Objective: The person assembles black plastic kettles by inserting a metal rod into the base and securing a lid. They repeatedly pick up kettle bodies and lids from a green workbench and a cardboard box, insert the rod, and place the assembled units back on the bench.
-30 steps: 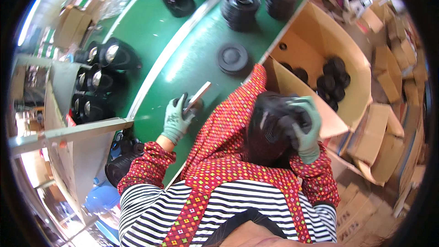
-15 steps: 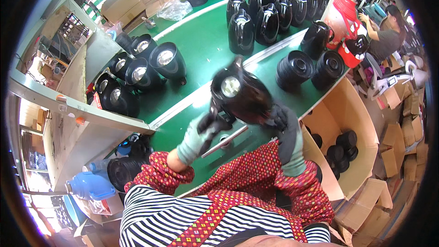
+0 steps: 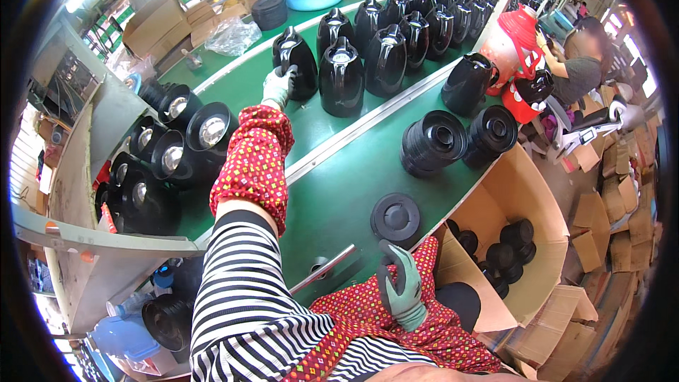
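Observation:
At the near left end of a group of upright jugs stands a glossy black jug (image 3: pixel 302 67). My left hand (image 3: pixel 278 88), gloved in grey-green and black, reaches out to it with the fingers closed round its handle side. Close to my lap, by the table's near edge, my right hand (image 3: pixel 404 288) is empty, thumb and fingers apart. Just beyond that hand a black round disc (image 3: pixel 395 218) lies flat on the green table (image 3: pixel 329 205).
More black jugs (image 3: pixel 342 81) fill the far side. Black vessels with silvery round openings (image 3: pixel 212 130) lie at left. Stacked black discs (image 3: pixel 433 143) stand at right, above a cardboard box (image 3: pixel 544 262) holding more. A metal rail (image 3: pixel 368 125) crosses the table; another person sits far right.
The jug, tilted between both hands before, now stands upright with the other jugs, moved there by my left hand. My right hand has let go and dropped back toward my lap.

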Demonstrator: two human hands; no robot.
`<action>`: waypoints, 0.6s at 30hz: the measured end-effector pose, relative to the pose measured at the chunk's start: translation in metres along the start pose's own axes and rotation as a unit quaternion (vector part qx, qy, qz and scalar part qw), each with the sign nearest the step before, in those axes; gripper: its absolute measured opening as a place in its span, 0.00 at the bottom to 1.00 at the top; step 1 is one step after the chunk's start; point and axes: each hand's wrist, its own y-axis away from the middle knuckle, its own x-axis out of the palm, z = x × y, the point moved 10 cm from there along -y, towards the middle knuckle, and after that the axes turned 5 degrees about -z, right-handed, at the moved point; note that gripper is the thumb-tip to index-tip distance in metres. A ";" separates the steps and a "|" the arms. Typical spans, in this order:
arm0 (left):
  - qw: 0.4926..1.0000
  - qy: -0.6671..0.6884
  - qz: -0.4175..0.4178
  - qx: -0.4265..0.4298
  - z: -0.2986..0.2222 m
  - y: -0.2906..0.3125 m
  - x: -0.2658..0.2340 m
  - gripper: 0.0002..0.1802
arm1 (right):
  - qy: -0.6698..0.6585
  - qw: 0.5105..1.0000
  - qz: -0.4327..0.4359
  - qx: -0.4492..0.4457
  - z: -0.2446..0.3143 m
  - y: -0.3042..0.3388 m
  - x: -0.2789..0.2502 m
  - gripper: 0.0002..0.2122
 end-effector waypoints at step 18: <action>0.922 -0.360 -0.089 0.110 -0.040 0.184 -0.221 0.39 | -0.038 0.999 -0.006 0.031 0.004 0.002 0.004 0.19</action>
